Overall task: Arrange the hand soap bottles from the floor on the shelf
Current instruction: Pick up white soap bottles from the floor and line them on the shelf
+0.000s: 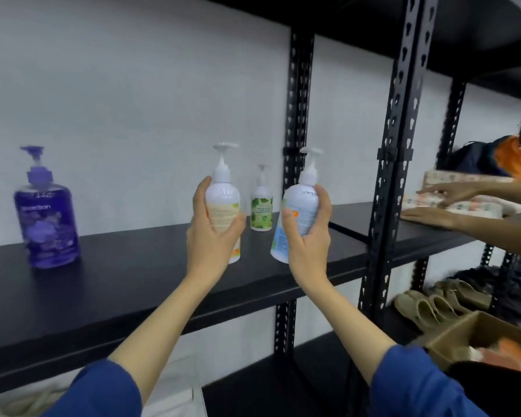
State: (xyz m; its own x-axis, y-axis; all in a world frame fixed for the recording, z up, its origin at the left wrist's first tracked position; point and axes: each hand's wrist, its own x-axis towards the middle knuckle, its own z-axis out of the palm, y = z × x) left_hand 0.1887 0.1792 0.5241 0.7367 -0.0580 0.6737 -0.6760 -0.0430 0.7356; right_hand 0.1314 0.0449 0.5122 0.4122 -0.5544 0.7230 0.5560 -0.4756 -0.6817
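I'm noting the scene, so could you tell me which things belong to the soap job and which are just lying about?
Job: left hand and right hand, each holding a white bottle; purple bottle; green bottle; shelf.
Lying about: slippers; cardboard box.

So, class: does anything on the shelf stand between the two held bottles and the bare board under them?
Nothing visible does. The left hand and right hand each hold a white pump bottle over bare shelf. The small green-labelled bottle stands behind them, the purple bottle far left.
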